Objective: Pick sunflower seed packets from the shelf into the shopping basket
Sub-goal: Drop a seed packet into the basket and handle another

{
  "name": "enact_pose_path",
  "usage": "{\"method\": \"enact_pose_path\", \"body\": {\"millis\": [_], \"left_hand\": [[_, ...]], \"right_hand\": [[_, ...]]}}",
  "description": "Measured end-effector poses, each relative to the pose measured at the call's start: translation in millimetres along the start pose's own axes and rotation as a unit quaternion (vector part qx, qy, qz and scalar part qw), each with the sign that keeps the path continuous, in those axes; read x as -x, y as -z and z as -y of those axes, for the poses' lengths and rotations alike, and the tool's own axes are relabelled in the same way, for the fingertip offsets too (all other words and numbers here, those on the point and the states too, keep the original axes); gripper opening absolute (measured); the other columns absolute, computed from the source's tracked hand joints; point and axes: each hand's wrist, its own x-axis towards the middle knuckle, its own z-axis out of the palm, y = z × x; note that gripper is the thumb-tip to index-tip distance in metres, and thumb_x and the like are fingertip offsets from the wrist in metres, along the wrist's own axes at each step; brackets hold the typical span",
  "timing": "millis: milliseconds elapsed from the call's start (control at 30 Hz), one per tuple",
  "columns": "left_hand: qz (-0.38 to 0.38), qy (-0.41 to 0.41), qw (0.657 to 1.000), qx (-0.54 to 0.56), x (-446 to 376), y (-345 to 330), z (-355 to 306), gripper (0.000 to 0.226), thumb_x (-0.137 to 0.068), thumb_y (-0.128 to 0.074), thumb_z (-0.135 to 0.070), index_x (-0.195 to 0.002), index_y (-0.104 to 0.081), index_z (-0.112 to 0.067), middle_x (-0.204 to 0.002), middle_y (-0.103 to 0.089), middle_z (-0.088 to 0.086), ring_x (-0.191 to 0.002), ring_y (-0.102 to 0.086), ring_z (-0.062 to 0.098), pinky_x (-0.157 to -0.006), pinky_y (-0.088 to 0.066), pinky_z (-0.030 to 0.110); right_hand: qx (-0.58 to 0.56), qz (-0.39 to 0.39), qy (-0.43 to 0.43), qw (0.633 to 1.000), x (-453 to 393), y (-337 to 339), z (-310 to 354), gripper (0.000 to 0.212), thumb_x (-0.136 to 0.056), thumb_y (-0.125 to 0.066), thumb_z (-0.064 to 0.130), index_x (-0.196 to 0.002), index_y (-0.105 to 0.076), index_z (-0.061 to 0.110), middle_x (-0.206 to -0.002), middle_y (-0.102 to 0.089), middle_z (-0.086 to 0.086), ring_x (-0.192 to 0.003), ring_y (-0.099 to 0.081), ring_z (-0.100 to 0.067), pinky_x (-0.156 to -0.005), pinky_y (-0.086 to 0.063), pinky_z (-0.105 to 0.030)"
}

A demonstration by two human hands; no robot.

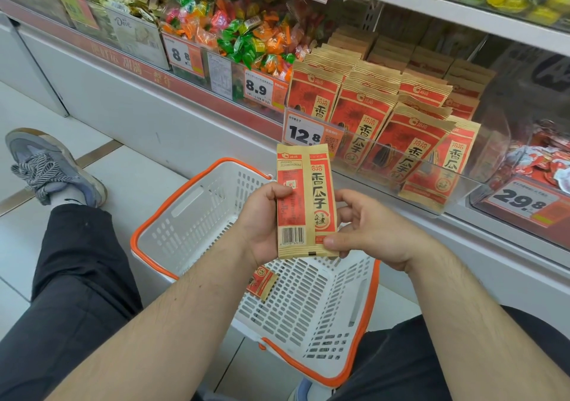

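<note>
Both hands held one seed packet [303, 200] upright at frame centre, directly above the basket [197, 212]. The left hand [262, 224] gripped its side; the right hand [367, 231] pinched its lower corner.

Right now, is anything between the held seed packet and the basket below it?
Nothing visible. Both hands, left hand and right hand, hold the sunflower seed packet directly above the open shopping basket; only another packet lies inside.

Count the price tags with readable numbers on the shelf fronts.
4: the 8.8 tag and 8.9 tag below the candies, the 12.8 tag before the seed packets, the 29.8 tag far right. Others may be out of view.
</note>
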Motion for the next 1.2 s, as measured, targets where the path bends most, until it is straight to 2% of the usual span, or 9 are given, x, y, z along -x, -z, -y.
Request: {"method": "enact_pose_path", "body": {"millis": [233, 333, 400, 467, 600, 733, 833, 933, 1200], "left_hand": [[-0.056, -0.007, 0.998, -0.042, -0.1, 0.6, -1.4, 0.044, -0.090, -0.037, -0.026, -0.119, -0.064, -0.008, -0.103, -0.073, 0.017, -0.087, -0.071, 0.035, -0.083, -0.051, 0.050], [-0.173, -0.064, 0.957, -0.224, -3.5, -0.9, 4.3, 0.029, -0.099, -0.048, -0.025, -0.123, -0.060, -0.015, -0.094, -0.077, 0.003, -0.088, -0.073, 0.022, -0.080, -0.056, 0.043], [-0.187, -0.088, 0.934, -0.290, -6.2, -0.3, 9.1, 0.037, -0.093, -0.064, -0.032, -0.127, -0.054, -0.023, -0.101, -0.076, -0.002, -0.093, -0.072, 0.017, -0.077, -0.055, 0.038], [-0.176, -0.087, 0.934, -0.299, -8.3, 0.2, 11.5, 0.042, -0.087, -0.074, -0.029, -0.123, -0.054, -0.020, -0.099, -0.074, -0.001, -0.089, -0.072, 0.016, -0.075, -0.056, 0.035], [-0.105, -0.082, 0.941, -0.312, -2.9, -2.7, 9.9, 0.021, -0.085, -0.073, -0.010, -0.102, -0.060, -0.009, -0.076, -0.066, 0.002, -0.069, -0.066, 0.017, -0.060, -0.050, 0.026], [-0.040, -0.066, 0.937, -0.341, 0.9, -4.8, 12.7, 0.052, -0.069, -0.076, -0.018, -0.119, -0.063, -0.015, -0.092, -0.063, 0.008, -0.080, -0.062, 0.022, -0.069, -0.048, 0.031], [0.017, -0.050, 0.950, -0.309, 0.4, -1.4, 13.6, 0.036, -0.067, -0.079, -0.018, -0.101, -0.069, -0.022, -0.086, -0.067, 0.005, -0.080, -0.061, 0.021, -0.078, -0.043, 0.038], [0.063, -0.038, 0.960, -0.270, 1.3, 0.3, 14.2, 0.019, -0.075, -0.070, -0.010, -0.079, -0.075, -0.029, -0.078, -0.067, 0.004, -0.068, -0.064, 0.014, -0.082, -0.043, 0.041], [0.032, -0.026, 0.966, -0.254, -1.7, 2.4, 13.7, 0.012, -0.075, -0.073, -0.015, -0.082, -0.073, -0.025, -0.084, -0.066, 0.011, -0.082, -0.064, 0.023, -0.083, -0.046, 0.042]], "right_hand": [[0.031, -0.025, -0.014, 0.999, 2.0, -5.5, 4.5, 0.061, -0.078, -0.076, -0.007, -0.126, -0.048, 0.017, -0.099, -0.072, -0.016, -0.081, -0.073, -0.034, -0.069, -0.058, -0.043], [0.144, -0.086, -0.041, 0.985, 1.3, -15.8, 6.9, 0.060, -0.071, -0.080, 0.001, -0.114, -0.048, 0.027, -0.083, -0.071, -0.007, -0.070, -0.073, -0.027, -0.069, -0.060, -0.052], [0.196, -0.087, -0.037, 0.976, 2.1, -24.6, 9.6, 0.061, -0.068, -0.085, 0.011, -0.111, -0.047, 0.030, -0.082, -0.069, -0.003, -0.065, -0.072, -0.021, -0.062, -0.060, -0.045], [0.183, -0.059, -0.014, 0.981, 3.9, -28.8, 11.2, 0.056, -0.072, -0.087, 0.020, -0.112, -0.049, 0.029, -0.086, -0.068, -0.003, -0.064, -0.072, -0.018, -0.060, -0.060, -0.037], [0.113, -0.095, 0.032, 0.989, 2.1, -21.9, 11.8, 0.009, -0.094, -0.062, 0.035, -0.098, -0.063, 0.027, -0.078, -0.068, 0.000, -0.058, -0.068, -0.018, -0.057, -0.050, -0.034], [0.065, -0.202, 0.067, 0.975, -6.2, -18.9, 10.5, 0.024, -0.100, -0.052, 0.028, -0.080, -0.064, 0.021, -0.064, -0.064, 0.005, -0.051, -0.060, -0.015, -0.051, -0.042, -0.024], [0.041, -0.196, 0.065, 0.978, -8.9, -21.7, 12.1, 0.030, -0.101, -0.047, 0.013, -0.076, -0.062, 0.004, -0.059, -0.061, -0.005, -0.048, -0.057, -0.015, -0.047, -0.040, -0.021], [-0.029, -0.169, 0.053, 0.984, -8.9, -23.1, 13.7, 0.035, -0.101, -0.043, 0.007, -0.071, -0.060, 0.004, -0.053, -0.059, -0.007, -0.043, -0.052, -0.016, -0.043, -0.038, -0.021], [-0.041, -0.149, 0.053, 0.987, -7.6, -20.9, 14.7, 0.035, -0.102, -0.043, 0.009, -0.072, -0.061, 0.008, -0.054, -0.059, -0.005, -0.043, -0.052, -0.016, -0.044, -0.037, -0.023]]}}
